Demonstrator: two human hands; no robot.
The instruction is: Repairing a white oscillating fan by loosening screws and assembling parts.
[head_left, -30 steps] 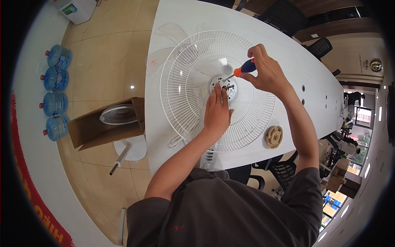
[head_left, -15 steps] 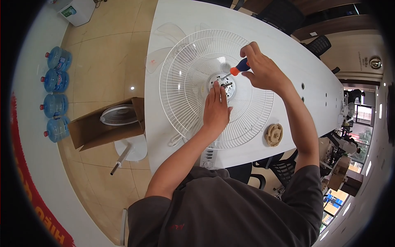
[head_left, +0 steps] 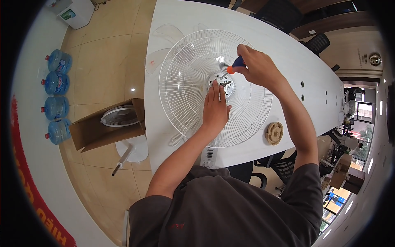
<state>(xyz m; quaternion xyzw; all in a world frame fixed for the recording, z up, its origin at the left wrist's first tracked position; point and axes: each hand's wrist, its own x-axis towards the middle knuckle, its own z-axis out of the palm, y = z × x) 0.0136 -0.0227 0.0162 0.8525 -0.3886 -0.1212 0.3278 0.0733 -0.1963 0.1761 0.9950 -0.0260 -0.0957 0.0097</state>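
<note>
My right hand (head_left: 259, 68) grips a screwdriver (head_left: 238, 63) with a dark blue and orange handle, its shaft angled down to the metal hub (head_left: 228, 90) at the middle of a white wire fan guard (head_left: 247, 119). My left hand (head_left: 216, 111) lies on the guard just left of and below the screwdriver, fingers stretched onto the hub beside a short protruding shaft. Clear plastic fan blades (head_left: 164, 57) show under and beyond the guard. A white fan body with buttons (head_left: 209, 155) sits below the guard, and a white cord (head_left: 176, 140) lies at its lower left.
A white table (head_left: 308, 111) holds a round tan part (head_left: 274, 133). At left are a cardboard box (head_left: 86, 138) with another guard, a white stand (head_left: 131, 148) and several water bottles (head_left: 57, 105) on the floor. Chairs (head_left: 279, 20) surround the table; people are far right.
My right hand and the screwdriver have moved slightly left over the hub. My left hand stays on the hub, shifted only a little.
</note>
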